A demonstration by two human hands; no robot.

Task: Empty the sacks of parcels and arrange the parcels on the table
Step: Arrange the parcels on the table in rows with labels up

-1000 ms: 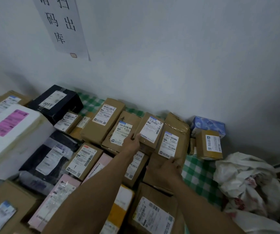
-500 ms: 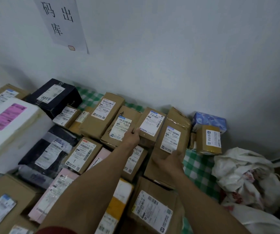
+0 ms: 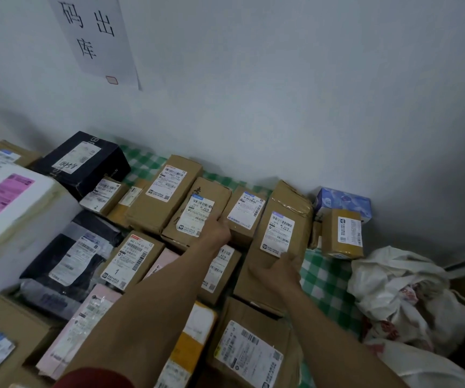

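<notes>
Left hand (image 3: 216,231) pinching brown box (image 3: 211,191) at its label, right hand (image 3: 277,271) flat on long box (image 3: 290,203), fingers loosely spread, wall sign (image 3: 96,37) reading 码 出 库, nearby parcel (image 3: 130,261) marked 1

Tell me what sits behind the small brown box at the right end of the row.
A blue patterned box stands behind the small brown box, by the wall. Its lower front is covered, so any label there cannot be seen.
</notes>
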